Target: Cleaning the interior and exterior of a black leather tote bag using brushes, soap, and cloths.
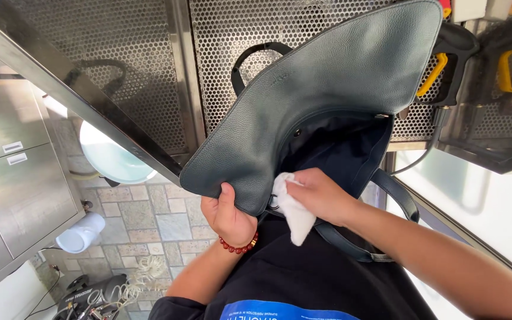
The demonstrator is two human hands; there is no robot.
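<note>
Two hands: left [227, 216] grips bag [327, 89], right [321, 194] presses cloth [294, 213].

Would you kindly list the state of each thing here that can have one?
Dark leather handbag: flap lifted open, interior exposed.
White cloth: bunched, pressed at the bag's opening.
Left hand: gripping the flap's edge.
Right hand: closed on the cloth.
Bag strap: hanging loose.

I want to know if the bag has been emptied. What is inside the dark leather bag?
Inside the dark leather bag, only dark fabric lining shows. The right hand presses a white cloth at the opening; the bottom is hidden in shadow and behind the hand.
</note>
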